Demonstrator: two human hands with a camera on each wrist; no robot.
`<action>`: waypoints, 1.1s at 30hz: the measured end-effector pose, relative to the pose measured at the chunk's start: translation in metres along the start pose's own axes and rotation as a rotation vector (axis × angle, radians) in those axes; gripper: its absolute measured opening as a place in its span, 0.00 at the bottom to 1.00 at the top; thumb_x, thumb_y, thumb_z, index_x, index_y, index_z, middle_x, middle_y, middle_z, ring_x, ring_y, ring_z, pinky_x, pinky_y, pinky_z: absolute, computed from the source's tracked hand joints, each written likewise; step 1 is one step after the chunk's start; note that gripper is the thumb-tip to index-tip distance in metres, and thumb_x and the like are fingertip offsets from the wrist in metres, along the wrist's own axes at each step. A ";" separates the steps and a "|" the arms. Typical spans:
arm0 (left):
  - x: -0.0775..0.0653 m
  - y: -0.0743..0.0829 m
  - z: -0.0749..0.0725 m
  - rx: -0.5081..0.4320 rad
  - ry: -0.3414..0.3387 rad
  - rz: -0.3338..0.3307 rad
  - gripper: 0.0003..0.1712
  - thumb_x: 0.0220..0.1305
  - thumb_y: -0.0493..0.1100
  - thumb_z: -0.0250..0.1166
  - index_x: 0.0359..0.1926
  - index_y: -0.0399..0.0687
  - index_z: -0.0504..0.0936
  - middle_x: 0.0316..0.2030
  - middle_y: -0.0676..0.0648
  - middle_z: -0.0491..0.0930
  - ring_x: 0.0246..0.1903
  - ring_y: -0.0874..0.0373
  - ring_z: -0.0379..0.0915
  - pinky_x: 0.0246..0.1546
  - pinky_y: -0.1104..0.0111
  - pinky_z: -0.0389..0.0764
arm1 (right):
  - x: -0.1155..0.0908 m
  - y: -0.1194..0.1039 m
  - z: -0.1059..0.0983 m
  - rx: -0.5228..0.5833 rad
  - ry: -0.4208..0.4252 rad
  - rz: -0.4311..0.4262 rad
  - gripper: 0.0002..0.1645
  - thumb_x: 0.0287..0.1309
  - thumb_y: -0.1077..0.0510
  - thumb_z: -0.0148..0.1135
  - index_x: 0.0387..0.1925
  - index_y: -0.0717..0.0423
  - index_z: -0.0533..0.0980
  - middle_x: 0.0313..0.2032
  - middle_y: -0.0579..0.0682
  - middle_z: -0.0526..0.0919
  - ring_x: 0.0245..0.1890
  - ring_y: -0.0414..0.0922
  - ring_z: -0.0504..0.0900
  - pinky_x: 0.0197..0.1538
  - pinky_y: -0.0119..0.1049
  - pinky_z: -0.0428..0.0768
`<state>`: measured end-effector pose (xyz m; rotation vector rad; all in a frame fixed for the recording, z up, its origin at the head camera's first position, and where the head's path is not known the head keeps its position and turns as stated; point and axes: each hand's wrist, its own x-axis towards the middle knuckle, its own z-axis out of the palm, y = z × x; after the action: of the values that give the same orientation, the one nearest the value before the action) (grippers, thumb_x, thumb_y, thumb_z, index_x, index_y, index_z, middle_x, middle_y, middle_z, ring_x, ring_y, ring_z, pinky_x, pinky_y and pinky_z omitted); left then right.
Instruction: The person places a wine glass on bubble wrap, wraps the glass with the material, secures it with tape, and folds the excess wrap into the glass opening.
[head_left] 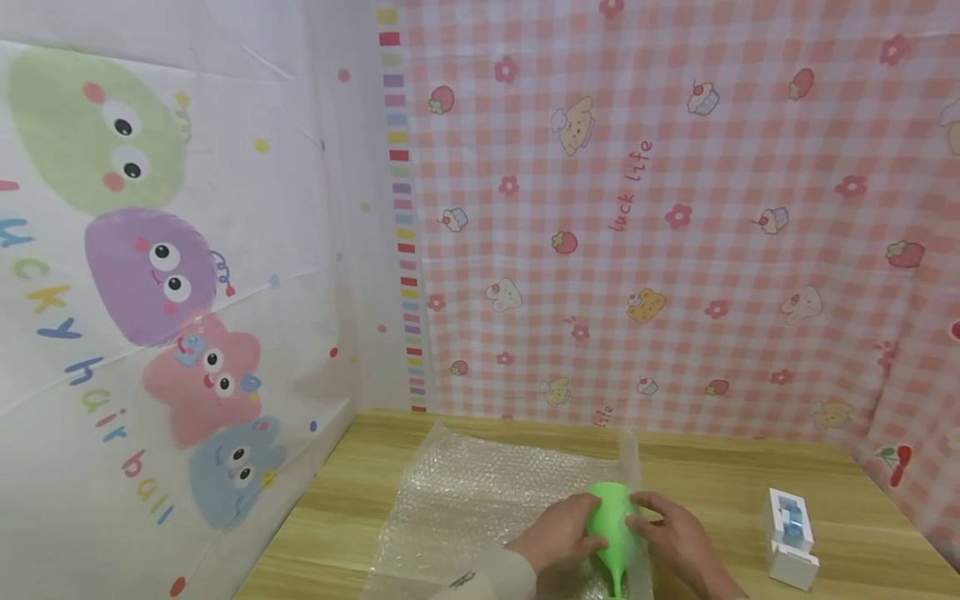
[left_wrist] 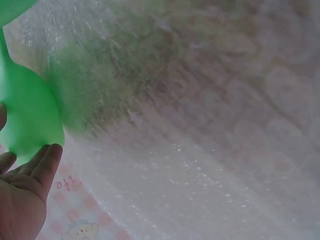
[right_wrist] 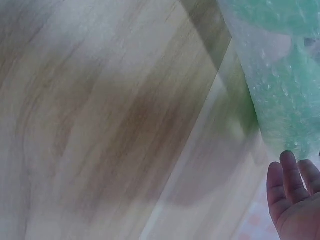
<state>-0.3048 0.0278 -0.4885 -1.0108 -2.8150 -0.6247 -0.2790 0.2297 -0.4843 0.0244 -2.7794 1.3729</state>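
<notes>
A green goblet (head_left: 611, 525) lies on its side on a sheet of bubble wrap (head_left: 480, 487), its wide bowl away from me and its thin stem toward me. My left hand (head_left: 555, 532) holds the bowl from the left. In the left wrist view, the fingertips (left_wrist: 52, 150) of that hand curl at the bowl's rim end. On the other side, my right hand (head_left: 675, 537) touches the wrap along the goblet's right side. Its fingers (right_wrist: 287, 175), fairly straight in the right wrist view, rest against wrap (right_wrist: 260, 75) covering the green goblet. The right thumb is out of that view.
A small white holder with a blue part (head_left: 791, 537) stands on the wooden table (head_left: 720, 475) at the right. Behind the table hangs a pink checked cloth (head_left: 675, 250). A white printed cloth (head_left: 300, 292) hangs on the left.
</notes>
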 end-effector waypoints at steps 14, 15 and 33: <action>-0.003 -0.011 0.001 0.008 0.031 0.056 0.28 0.61 0.47 0.71 0.58 0.40 0.73 0.55 0.44 0.76 0.52 0.59 0.75 0.54 0.72 0.75 | 0.004 -0.011 0.010 -0.105 0.061 -0.142 0.22 0.57 0.58 0.70 0.52 0.65 0.79 0.51 0.65 0.80 0.36 0.49 0.83 0.36 0.41 0.82; -0.003 -0.011 0.000 0.015 0.019 0.056 0.30 0.61 0.47 0.71 0.60 0.40 0.72 0.56 0.44 0.76 0.52 0.59 0.74 0.55 0.72 0.75 | 0.005 -0.012 0.011 -0.105 0.061 -0.143 0.22 0.57 0.58 0.70 0.51 0.65 0.79 0.52 0.64 0.80 0.36 0.49 0.83 0.35 0.41 0.82; -0.003 -0.013 -0.005 0.101 -0.038 0.067 0.34 0.64 0.50 0.68 0.66 0.38 0.72 0.65 0.43 0.71 0.64 0.54 0.68 0.63 0.68 0.68 | 0.006 -0.015 0.023 -0.299 0.126 -0.327 0.22 0.55 0.59 0.71 0.49 0.67 0.80 0.44 0.56 0.77 0.42 0.51 0.79 0.45 0.49 0.80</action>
<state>-0.3109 0.0151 -0.4892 -1.1043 -2.7993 -0.4556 -0.2852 0.2022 -0.4863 0.3521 -2.6896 0.8497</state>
